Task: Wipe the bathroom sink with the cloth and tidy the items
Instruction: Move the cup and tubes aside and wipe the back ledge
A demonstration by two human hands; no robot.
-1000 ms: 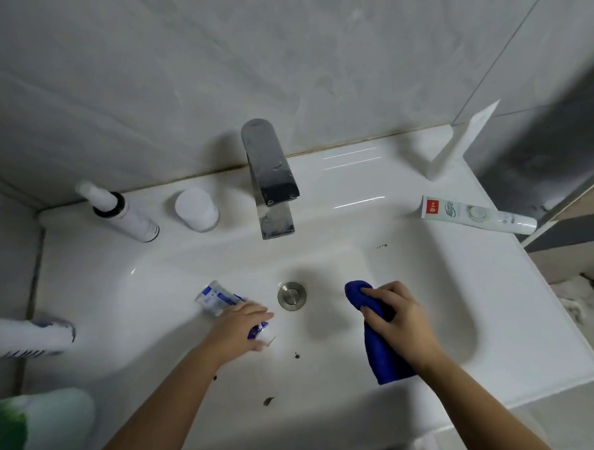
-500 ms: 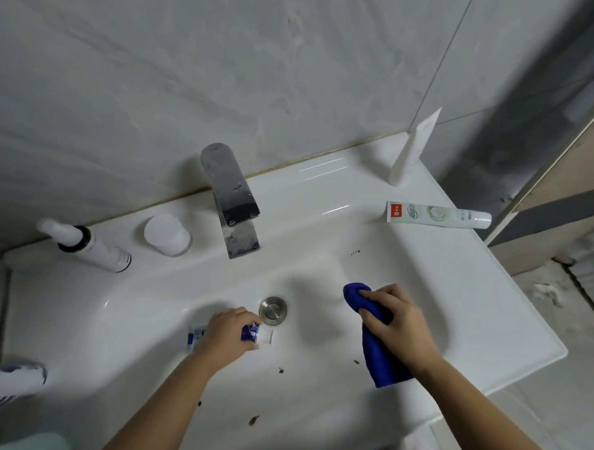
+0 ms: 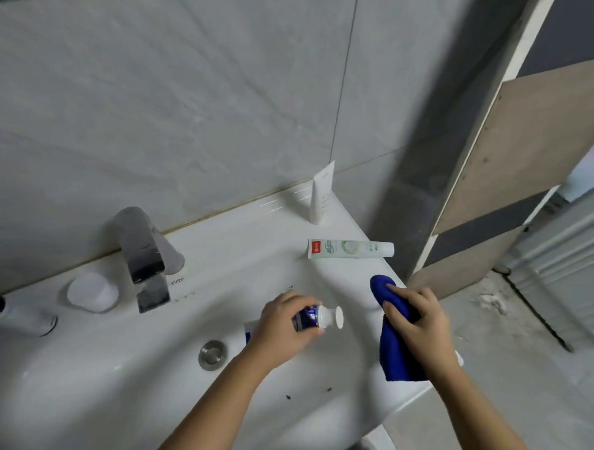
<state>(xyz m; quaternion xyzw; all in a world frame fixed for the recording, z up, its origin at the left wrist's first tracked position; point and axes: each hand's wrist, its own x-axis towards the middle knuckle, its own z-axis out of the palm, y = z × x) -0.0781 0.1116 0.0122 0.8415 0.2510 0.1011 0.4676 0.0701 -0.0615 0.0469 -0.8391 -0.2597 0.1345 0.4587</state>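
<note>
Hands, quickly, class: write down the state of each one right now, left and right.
Left hand: closed, holding the blue and white tube.
Right hand: closed, holding the blue cloth.

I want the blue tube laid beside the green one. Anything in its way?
Nothing visible: only bare sink between the blue tube in the left hand and the green tube. The right hand holds the cloth aside.

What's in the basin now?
In the basin: a drain and dark specks near the front. The left hand holds a blue tube above it; hand and arm cover the floor beneath.
</note>
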